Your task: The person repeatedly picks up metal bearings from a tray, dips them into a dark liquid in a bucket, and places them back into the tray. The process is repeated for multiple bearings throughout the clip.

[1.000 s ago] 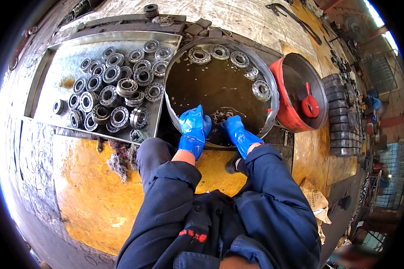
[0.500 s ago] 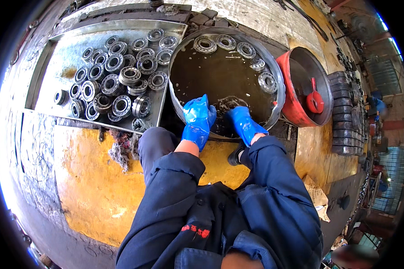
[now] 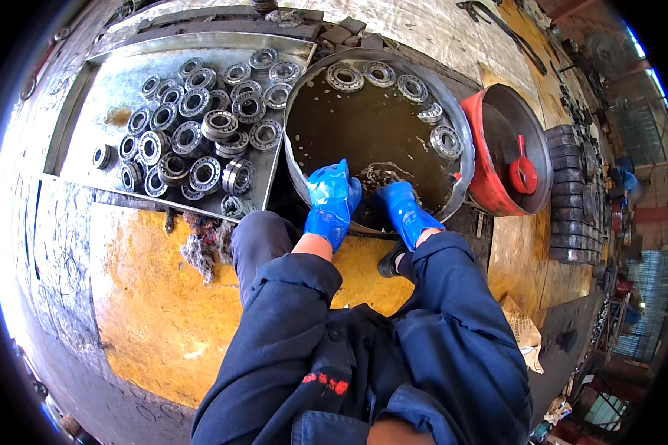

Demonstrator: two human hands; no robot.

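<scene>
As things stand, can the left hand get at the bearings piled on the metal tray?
Probably yes. The left hand sits at the near rim of the round basin, and the tray of bearings lies directly to its left. Only the basin rim stands between them, so it must lift out first.

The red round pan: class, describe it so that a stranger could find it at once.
Find the big round metal basin of dark liquid where the blue-gloved hands work. Just right of it, touching its rim, sits the red round pan. Alone among grey metal, it is bright red, with a red handle inside.
</scene>
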